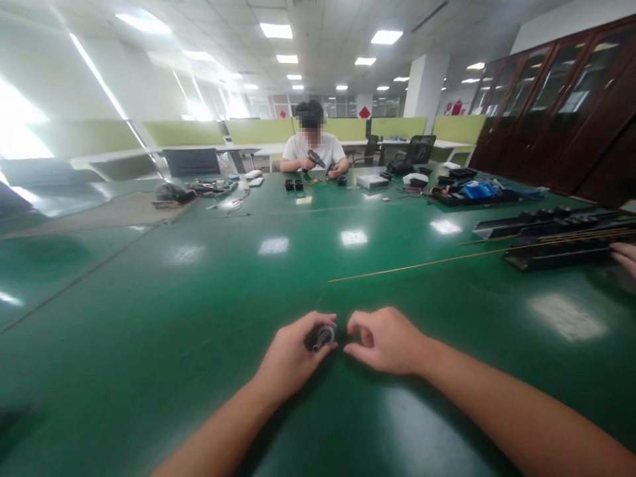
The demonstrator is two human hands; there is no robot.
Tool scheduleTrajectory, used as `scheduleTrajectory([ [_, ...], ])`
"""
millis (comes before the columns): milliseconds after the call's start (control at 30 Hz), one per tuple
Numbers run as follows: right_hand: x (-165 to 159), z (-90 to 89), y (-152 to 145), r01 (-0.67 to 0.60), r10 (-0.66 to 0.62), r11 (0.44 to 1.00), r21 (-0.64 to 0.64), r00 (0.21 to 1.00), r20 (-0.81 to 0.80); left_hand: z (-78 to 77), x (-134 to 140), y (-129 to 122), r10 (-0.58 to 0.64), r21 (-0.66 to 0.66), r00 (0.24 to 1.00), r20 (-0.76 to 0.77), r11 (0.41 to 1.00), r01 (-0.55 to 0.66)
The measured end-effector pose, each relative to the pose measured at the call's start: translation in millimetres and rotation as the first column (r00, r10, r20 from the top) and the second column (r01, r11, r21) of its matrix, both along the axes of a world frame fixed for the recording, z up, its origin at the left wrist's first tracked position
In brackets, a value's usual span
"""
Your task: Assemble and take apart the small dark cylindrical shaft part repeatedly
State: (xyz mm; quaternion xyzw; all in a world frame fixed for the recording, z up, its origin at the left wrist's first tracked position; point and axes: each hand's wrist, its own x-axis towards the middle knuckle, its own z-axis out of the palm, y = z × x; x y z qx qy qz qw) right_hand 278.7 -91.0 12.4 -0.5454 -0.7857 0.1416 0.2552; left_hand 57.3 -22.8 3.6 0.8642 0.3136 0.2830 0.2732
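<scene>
While the left hand (291, 348) holds a small flanged metal part (325, 336) between thumb and fingers, the right hand (392, 341) is just beside it, thumb and forefinger curled toward each other with a gap between the tips and nothing visible in its grasp; the part is in the left hand, above the near middle of the green table (238, 285), its round flange and short projecting shaft in view, finer detail too small to tell; beyond the hands, a thin yellowish rod (417, 267) extends rightward to black channel-shaped pieces (541, 255); at the right edge, beside those pieces, another person's hand (627, 257) is partly in frame, its grasp impossible to tell; across the table, a seated co-worker in a white shirt (293, 151) holds a power drill (316, 159); small black boxes (293, 185) stand before that person; a pale box (371, 181) lies to the right of them, and a blue bundle (479, 189) farther right among dark items; dark wooden cabinets (551, 93) line the right side of the room.
</scene>
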Motion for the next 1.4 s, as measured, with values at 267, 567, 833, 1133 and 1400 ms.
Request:
scheduleTrajectory([
  [267,-2.2,-2.3,-1.5,-0.074,0.074,0.997,-0.013,0.997,-0.015,-2.6,0.4,0.7,-0.019,0.044,1.0,0.005,0.999,0.019],
  [567,-3.5,-2.1,-1.5,-0.105,0.105,0.995,0.0,0.994,0.023,5.6,3.8,-3.2,-0.001,-0.02,1.0,-0.028,1.0,0.0],
  [833,-2.9,-3.9,-0.8,-0.131,0.128,0.99,0.041,0.99,0.066,4.5,2.9,-1.4,0.023,-0.1,0.998,-0.05,0.995,-0.027],
  [1133,-1.9,-3.5,-1.1,-0.126,0.12,0.989,0.074,0.989,0.087,7.8,3.9,-2.6,0.032,-0.046,0.999,-0.033,0.998,-0.034],
  [1400,0.3,-4.1,-0.4,-0.114,0.108,0.991,0.073,0.99,0.087,1.5,2.3,1.0,0.03,0.004,0.999,0.02,1.0,-0.03],
])
